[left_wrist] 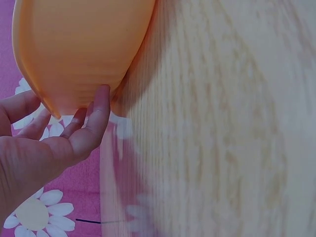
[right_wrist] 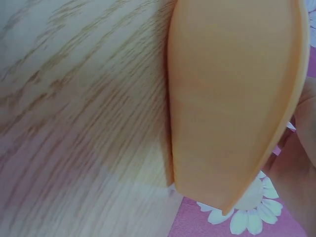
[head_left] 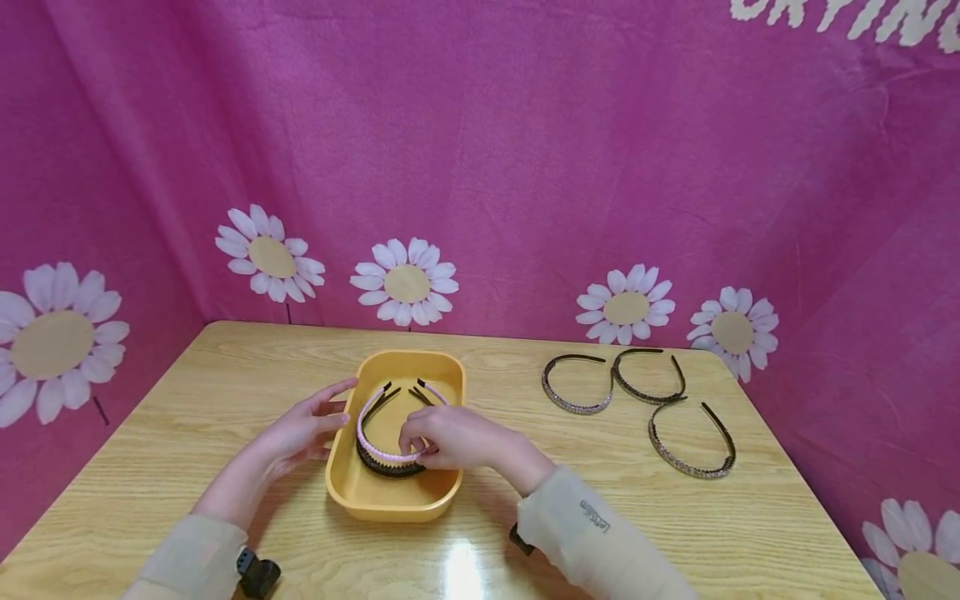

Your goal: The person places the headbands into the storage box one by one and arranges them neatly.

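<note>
A yellow plastic basin stands on the table with a pink headband inside, lying over dark headbands. My right hand reaches over the basin's right rim, fingers curled, and pinches the pink headband at its lower curve; the hand covers the right part of the headbands. Against the basin's left outer wall rests my left hand, its fingers loosely extended. In the left wrist view, the fingertips of that hand touch the orange-looking wall. The right wrist view shows the basin's outer side, with part of the right hand beyond its rim.
On the right of the wooden table lie three beaded headbands: one on the left, one at the back and one nearer the front. A pink cloth with daisies hangs behind and beside the table.
</note>
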### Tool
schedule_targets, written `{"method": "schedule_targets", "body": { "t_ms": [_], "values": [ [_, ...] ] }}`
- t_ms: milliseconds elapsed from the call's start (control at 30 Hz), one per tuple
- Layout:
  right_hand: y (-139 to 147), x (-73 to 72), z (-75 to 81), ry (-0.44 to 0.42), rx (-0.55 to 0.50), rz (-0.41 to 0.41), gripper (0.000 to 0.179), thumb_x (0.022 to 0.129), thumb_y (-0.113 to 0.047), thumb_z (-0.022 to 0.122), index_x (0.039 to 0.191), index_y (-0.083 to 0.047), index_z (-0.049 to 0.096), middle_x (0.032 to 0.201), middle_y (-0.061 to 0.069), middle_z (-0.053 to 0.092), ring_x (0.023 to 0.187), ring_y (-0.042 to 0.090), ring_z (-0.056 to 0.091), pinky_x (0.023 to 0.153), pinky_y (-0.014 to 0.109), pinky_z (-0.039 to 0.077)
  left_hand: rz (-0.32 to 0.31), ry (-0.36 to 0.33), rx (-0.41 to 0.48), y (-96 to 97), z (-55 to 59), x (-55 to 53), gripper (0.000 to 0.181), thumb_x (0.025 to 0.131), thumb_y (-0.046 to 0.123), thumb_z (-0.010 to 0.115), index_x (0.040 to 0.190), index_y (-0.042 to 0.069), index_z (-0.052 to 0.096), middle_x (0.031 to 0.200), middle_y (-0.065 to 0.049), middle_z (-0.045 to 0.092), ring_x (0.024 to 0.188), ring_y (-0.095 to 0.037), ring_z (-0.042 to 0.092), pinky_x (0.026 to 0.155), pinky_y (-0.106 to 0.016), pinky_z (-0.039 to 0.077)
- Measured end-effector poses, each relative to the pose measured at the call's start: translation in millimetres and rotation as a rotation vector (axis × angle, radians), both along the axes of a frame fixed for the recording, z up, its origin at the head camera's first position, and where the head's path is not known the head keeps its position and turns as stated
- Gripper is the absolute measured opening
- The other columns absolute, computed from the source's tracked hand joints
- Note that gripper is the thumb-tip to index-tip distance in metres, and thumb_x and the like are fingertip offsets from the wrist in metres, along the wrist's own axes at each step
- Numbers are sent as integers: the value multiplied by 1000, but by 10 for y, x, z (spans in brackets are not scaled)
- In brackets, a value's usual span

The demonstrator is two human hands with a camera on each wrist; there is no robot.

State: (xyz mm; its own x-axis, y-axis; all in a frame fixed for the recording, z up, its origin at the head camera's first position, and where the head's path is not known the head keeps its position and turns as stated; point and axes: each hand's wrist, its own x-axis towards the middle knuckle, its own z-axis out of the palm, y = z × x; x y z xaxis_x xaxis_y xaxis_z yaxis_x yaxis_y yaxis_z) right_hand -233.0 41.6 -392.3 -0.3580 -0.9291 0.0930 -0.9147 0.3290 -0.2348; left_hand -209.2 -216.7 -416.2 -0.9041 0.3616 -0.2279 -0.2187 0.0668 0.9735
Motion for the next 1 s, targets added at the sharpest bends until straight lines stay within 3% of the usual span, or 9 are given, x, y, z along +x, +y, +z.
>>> {"method": "schedule_targets", "body": {
  "t_ms": [300, 1000],
  "values": [
    [-32, -35, -66, 4, 27, -13, 19, 78, -6, 69, 92, -18, 64, 82, -6, 58, 76, 0, 47, 68, 10, 36, -12, 12, 6, 4, -5, -6, 61, 99, 8, 41, 152, 13, 11, 150, -31, 18, 118, -35, 49, 86, -50, 49],
    [-76, -18, -90, 15, 78, -37, 16, 79, -9, 71, 89, -19, 65, 80, -9, 55, 74, -1, 47, 67, 9, 35, 8, 6, -10, -24, -13, -12, 60, 99, 6, 39, 152, 14, 13, 150, -30, 18, 118, -35, 49, 85, -50, 49]
  ]
}}
